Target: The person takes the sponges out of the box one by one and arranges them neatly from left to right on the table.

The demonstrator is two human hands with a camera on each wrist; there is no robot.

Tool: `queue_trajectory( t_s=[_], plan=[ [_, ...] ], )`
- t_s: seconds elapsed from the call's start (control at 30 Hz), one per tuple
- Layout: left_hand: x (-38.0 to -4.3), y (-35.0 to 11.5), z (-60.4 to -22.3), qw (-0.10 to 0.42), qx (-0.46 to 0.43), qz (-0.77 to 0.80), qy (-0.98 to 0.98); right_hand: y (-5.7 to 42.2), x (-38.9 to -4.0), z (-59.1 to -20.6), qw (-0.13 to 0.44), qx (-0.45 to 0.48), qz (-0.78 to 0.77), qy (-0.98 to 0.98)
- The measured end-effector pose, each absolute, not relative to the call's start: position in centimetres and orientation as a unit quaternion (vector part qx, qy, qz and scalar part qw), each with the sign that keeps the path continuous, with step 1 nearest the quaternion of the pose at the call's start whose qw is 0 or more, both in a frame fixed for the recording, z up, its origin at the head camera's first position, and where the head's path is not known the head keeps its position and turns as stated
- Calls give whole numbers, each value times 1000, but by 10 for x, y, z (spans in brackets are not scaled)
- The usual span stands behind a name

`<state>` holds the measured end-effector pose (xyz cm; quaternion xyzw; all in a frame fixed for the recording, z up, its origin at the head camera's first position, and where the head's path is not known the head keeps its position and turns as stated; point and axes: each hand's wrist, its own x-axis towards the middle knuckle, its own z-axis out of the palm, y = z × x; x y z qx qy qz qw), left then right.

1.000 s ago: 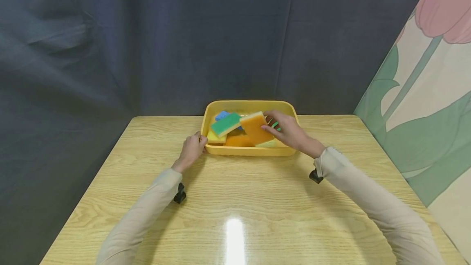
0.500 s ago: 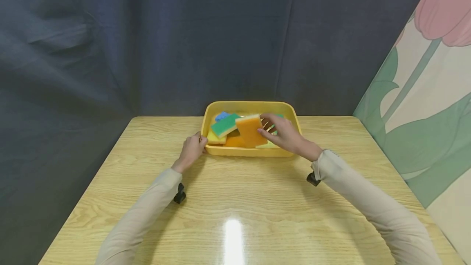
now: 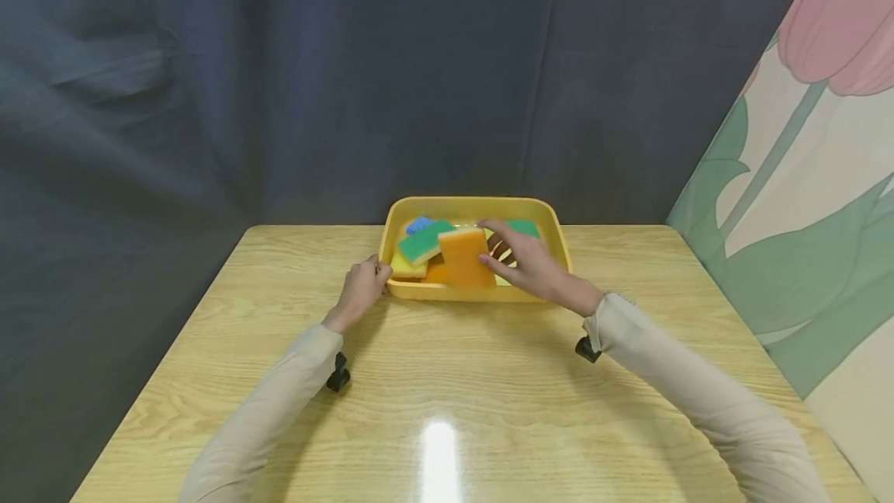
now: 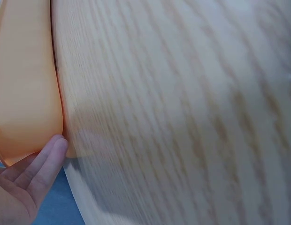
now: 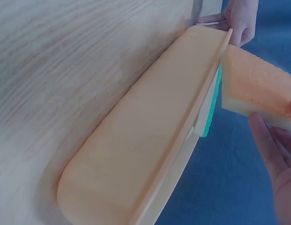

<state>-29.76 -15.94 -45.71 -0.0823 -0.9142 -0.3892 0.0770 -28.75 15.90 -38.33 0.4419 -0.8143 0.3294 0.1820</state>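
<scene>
My right hand (image 3: 531,264) pinches an orange sponge (image 3: 462,261) with a pale layer, tilted up over the front part of a yellow plastic basin (image 3: 482,295). Thumb and fingers sit on its right edge. In the right wrist view the sponge (image 5: 260,82) is clear of the basin rim, fingers (image 5: 267,147) on its edge. My left hand (image 3: 359,286) grips the basin's left front corner. The left wrist view has those fingers (image 4: 47,164) against the basin's outer wall (image 4: 28,84); the thumb is hidden there.
Inside the basin lie a green sponge (image 3: 424,242), a yellow sponge (image 3: 408,267), a blue piece (image 3: 419,224), another orange one (image 3: 434,274) and a green one (image 3: 524,228) at right. The wooden table (image 3: 447,363) meets a dark curtain (image 3: 447,84) behind.
My right hand has moved left and slightly down with the orange sponge, uncovering more of the green sponge at the right. The left hand stays at the basin's corner.
</scene>
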Motion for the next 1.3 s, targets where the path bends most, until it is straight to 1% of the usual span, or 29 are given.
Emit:
queue_trajectory(
  t_s=[0.3, 0.7, 1.3],
  plan=[
    [-297, -160, -457, 80, -88, -391, -912, 155, -280, -386, 133, 427, 342, -827],
    [-300, -160, -457, 78, -83, -389, -914, 148, -279, -393, 84, 410, 353, -837],
    [-299, -160, -456, 78, -74, -377, -920, 139, -274, -402, 55, 415, 374, -828]
  ],
)
